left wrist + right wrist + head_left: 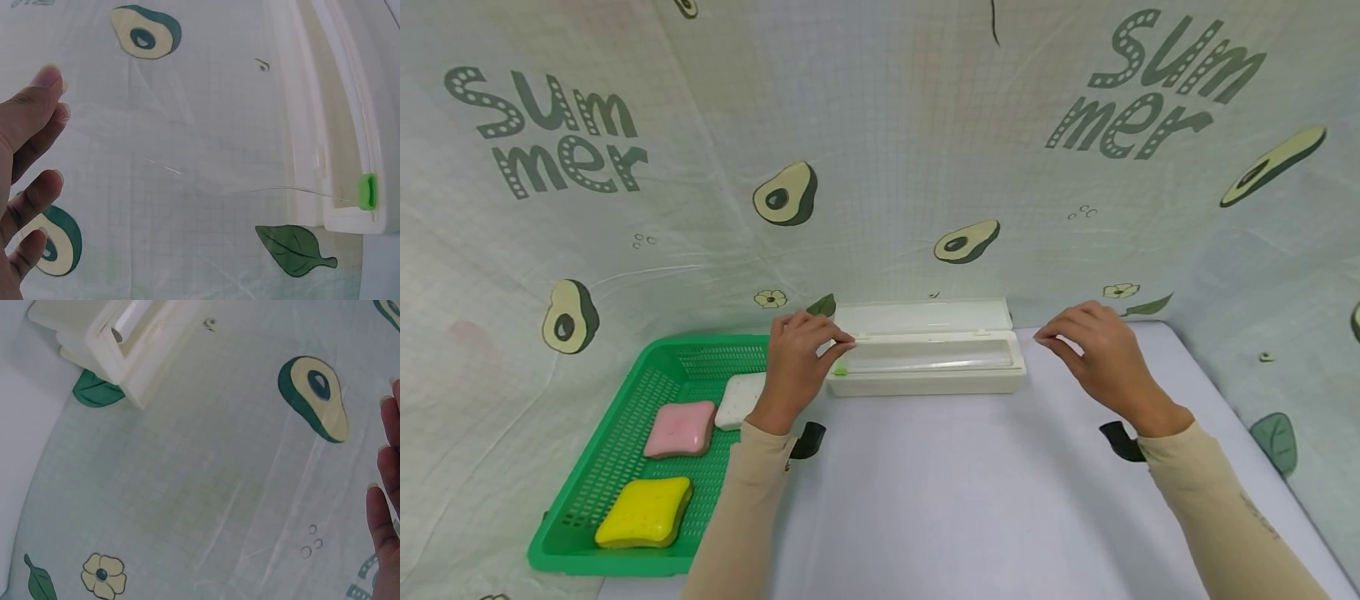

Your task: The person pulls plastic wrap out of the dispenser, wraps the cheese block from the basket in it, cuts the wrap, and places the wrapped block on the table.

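A white cling film dispenser (927,383) stands at the back of the table with its lid (923,317) raised. A film roll (925,362) lies inside, and a green slider (368,192) sits at its left end. Clear cling film (187,178) stretches out of the box, its thin edge catching light. My left hand (797,362) pinches a corner of it between thumb and forefinger, above the box's left end. Past the right end, my right hand (1093,358) pinches the film's other side; the film there is barely visible. The right wrist view shows only some fingertips (387,456).
On the left, a green basket (606,565) holds a yellow sponge (646,512), a pink sponge (681,429) and a white sponge (739,402), partly behind my left arm. A printed sheet (880,150) hangs behind the white table (962,500).
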A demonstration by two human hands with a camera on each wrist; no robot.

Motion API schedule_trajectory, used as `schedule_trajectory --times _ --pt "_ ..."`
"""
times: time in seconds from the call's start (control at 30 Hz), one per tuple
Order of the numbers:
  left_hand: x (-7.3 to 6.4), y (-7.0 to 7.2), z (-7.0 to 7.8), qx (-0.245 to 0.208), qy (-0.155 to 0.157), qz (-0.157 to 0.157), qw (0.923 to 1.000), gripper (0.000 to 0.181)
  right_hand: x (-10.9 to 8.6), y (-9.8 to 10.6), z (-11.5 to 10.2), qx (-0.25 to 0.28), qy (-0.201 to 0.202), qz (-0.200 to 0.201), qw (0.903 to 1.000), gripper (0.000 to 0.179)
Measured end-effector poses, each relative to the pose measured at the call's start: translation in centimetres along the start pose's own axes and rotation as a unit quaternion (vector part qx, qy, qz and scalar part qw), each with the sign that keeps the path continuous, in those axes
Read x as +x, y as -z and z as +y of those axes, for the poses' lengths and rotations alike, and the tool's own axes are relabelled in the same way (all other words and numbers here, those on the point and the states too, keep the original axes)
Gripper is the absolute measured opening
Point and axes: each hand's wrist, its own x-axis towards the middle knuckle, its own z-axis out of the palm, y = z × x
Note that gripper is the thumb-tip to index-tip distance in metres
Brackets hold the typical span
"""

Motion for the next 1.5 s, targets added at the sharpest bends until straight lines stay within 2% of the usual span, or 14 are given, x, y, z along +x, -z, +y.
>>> schedule_trajectory --times 0.3,0.6,1.0,1.5 --pt "0.5 0.6 0.3 -0.009 0.006 -0.007 0.9999 0.009 0.4 0.6 -0.1 0.017 -0.009 0.015 0.9997 0.034" --pt "1.0 0.7 0.6 -0.004 -0.011 0.004 0.9999 0.010 0.3 1.1 -0.2 0.003 -0.006 0.010 0.9999 0.032" --pt "1.5 1.7 1.4 -0.003 -0.028 0.013 0.9995 0.010 0.6 2.1 -0.4 -0.006 0.005 0.017 0.9998 0.032" --pt "2.2 2.6 2.0 -0.005 -0.034 0.006 0.9994 0.011 1.0 3.0 -0.4 -0.001 0.016 0.037 0.9992 0.034"
